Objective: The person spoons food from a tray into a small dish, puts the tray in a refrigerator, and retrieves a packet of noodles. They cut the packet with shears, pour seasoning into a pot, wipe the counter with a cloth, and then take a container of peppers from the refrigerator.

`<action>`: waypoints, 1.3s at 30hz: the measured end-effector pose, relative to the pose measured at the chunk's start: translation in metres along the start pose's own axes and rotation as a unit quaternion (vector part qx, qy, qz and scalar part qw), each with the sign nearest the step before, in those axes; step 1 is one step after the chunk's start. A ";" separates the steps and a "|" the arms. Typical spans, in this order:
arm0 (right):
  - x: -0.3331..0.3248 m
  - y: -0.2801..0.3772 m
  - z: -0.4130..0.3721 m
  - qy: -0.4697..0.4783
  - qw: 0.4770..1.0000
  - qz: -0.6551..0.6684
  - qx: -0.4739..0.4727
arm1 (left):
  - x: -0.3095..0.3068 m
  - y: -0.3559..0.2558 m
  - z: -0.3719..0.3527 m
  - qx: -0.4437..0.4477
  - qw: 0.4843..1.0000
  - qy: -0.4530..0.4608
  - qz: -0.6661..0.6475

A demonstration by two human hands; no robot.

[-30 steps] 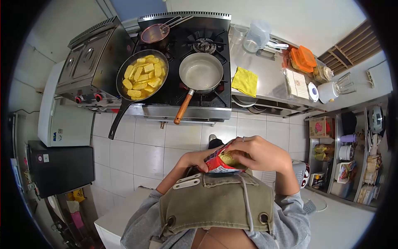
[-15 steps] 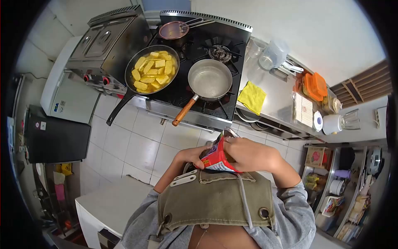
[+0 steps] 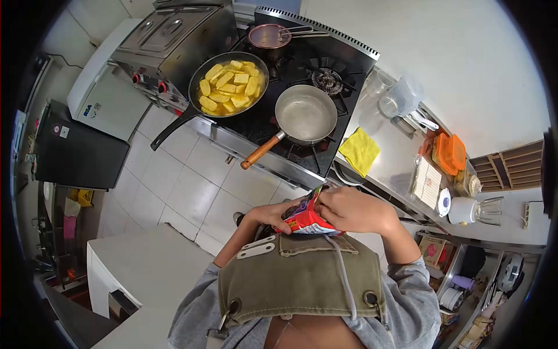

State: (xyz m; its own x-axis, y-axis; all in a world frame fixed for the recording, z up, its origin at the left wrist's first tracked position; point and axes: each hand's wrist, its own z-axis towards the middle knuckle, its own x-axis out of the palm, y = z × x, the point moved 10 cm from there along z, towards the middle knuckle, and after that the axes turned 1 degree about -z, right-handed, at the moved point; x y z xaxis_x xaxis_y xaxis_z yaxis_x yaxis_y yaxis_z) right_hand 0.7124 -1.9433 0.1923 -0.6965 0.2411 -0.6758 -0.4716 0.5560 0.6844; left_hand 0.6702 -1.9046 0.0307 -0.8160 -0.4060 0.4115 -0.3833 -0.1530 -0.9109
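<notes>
In the head view I hold a shiny red packet (image 3: 305, 221) with dark and white print, close to the apron at my chest. My left hand (image 3: 271, 215) is closed around its left side, the thumb lying across the front. At the packet's open mouth, my right hand (image 3: 354, 208) has curled fingers against the upper right edge; their tips are hidden. I cannot see the contents. Beyond my hands, a black frying pan (image 3: 261, 87) with yellow pieces in liquid sits on the stove (image 3: 279, 74). Beside it stands a grey saucepan (image 3: 305, 113) with a wooden handle, holding clear liquid.
A small pot (image 3: 269, 36) with metal utensils across it stands at the back of the stove. The steel counter (image 3: 390, 156) on the right carries a yellow cloth (image 3: 359, 152), orange-lidded containers (image 3: 450, 153) and a blender (image 3: 474, 210). A white surface (image 3: 145, 256) is to my left.
The view has turned and shifted slightly, so the stove and counter sit differently in it. Both hands stay at the packet, which tilts a little differently.
</notes>
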 end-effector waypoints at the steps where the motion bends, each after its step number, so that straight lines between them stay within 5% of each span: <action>1: 0.000 -0.001 -0.001 0.000 1.000 0.000 -0.002 | 0.001 0.000 0.000 0.000 1.000 0.003 -0.003; 16: 0.002 0.001 -0.008 -0.023 0.999 0.003 -0.023 | 0.001 0.004 -0.001 -0.046 0.998 -0.020 -0.031; 28: 0.031 -0.003 -0.004 0.069 0.998 0.004 0.011 | 0.014 0.000 -0.005 -0.019 0.999 -0.011 -0.039; 32: -0.032 0.008 -0.037 -0.119 0.988 0.066 -0.066 | 0.012 0.013 -0.007 -0.025 0.999 -0.002 -0.037; 36: -0.075 -0.017 -0.075 -0.247 0.967 0.060 0.004 | 0.012 0.008 0.008 -0.027 0.998 0.003 -0.053; 39: -0.086 -0.060 -0.111 -0.397 0.899 0.164 0.079 | 0.007 0.009 0.028 -0.046 0.997 0.013 -0.057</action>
State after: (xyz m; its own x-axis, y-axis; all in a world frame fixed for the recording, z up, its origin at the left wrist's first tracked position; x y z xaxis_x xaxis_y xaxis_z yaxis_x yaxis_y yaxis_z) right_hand 0.7406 -2.0858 0.2401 -0.1477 0.8699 -0.4706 -0.1848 0.4432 0.8772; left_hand 0.6730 -1.9341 0.0242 -0.7757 -0.3668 0.5136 -0.5108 -0.1131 -0.8522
